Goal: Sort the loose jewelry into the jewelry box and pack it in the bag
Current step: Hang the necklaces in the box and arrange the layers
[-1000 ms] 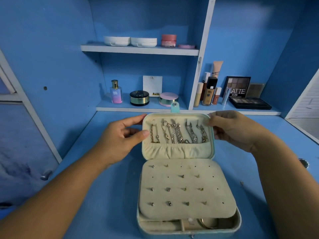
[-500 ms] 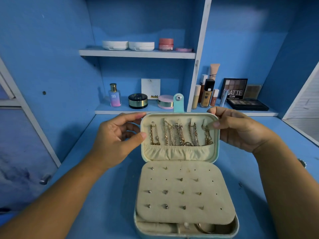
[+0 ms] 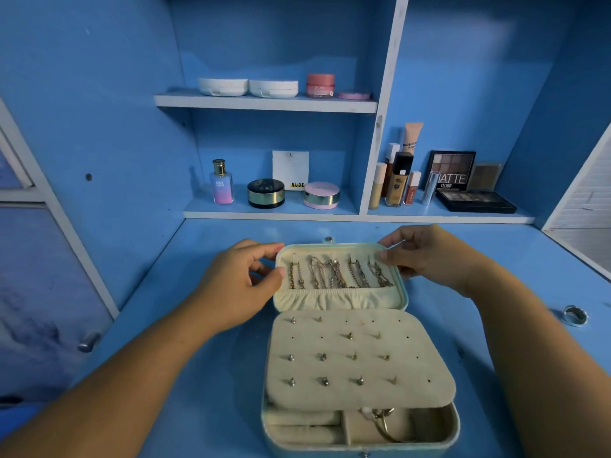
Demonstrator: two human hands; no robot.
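Blue shelves [image 3: 264,104], perfume bottle [image 3: 221,185], black compact [image 3: 266,193], pink compact [image 3: 321,195], NUDE card [image 3: 290,166], foundation bottle [image 3: 398,185], MATTE palette [image 3: 451,170]

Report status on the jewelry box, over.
Left hand, right hand: both pinch the lid at its top corners. Jewelry box open on the desk, chains in lid, studs on panel. Nothing in the way.

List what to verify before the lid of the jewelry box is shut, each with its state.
1. Grip: left hand and right hand pinch the lid at its upper corners: ok.
2. Chains hang within the lid, none across its rim: ok.
3. Earring panel lies flat in the jewelry box: ok.
4. Hoop at the box's front sits below the rim: cannot tell.
5. All jewelry packed: a silver ring-like thing lies on the desk, right of the box: cannot tell.
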